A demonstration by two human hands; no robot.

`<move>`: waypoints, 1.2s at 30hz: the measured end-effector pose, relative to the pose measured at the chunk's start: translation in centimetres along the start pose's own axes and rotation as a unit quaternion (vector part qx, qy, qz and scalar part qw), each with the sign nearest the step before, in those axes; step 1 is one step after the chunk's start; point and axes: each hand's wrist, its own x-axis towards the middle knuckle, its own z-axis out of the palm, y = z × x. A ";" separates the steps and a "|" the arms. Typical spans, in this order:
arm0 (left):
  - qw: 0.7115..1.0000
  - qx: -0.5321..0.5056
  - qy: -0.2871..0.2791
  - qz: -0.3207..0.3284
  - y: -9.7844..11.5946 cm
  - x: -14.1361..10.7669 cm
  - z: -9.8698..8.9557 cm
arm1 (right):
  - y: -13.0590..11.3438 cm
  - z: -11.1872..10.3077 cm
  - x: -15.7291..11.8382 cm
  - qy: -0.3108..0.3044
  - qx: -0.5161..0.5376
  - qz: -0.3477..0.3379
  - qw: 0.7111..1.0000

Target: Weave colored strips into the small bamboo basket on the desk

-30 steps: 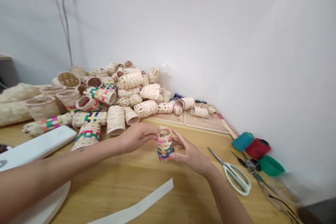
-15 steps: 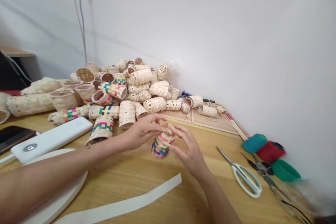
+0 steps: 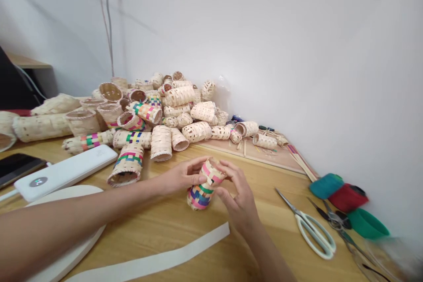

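A small woven bamboo-strip basket [image 3: 202, 194], shaped like a tube with pink, green, orange, blue and purple bands, leans slightly to the right over the wooden table [image 3: 158, 224]. My left hand [image 3: 185, 177] grips its left side, thumb across the front and fingers behind. On the other side, my right hand [image 3: 240, 194] curls round the upper right edge, fingertips at the rim and thumb by the wall. The far side of the basket is hidden. In front of it lies a pale flat strip [image 3: 165, 257].
A large heap of woven baskets [image 3: 180, 95] fills the back left against the wall. White-handled scissors [image 3: 313, 229], thread spools [image 3: 350, 197] and a green bowl [image 3: 368, 223] lie at right. A white power bank [image 3: 69, 167], phone [image 3: 18, 168] and round white board [image 3: 90, 240] are at left.
My hands have come down from the basket's rim and now hold its sides. The basket has tilted to the right, with more of its upper part showing. The camera view has shifted slightly.
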 end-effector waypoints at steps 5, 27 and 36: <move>0.998 -0.060 0.007 -0.015 0.6 -0.3 0.3 | 0.1 -0.1 -0.6 0.028 0.111 0.156 0.981; 0.997 -0.059 -0.032 -0.021 0.3 -0.3 0.1 | -0.8 1.8 -0.7 0.005 0.336 0.288 0.897; 0.997 -0.066 -0.014 -0.034 0.5 -0.4 0.4 | -1.1 2.2 -0.6 0.027 0.302 0.277 0.912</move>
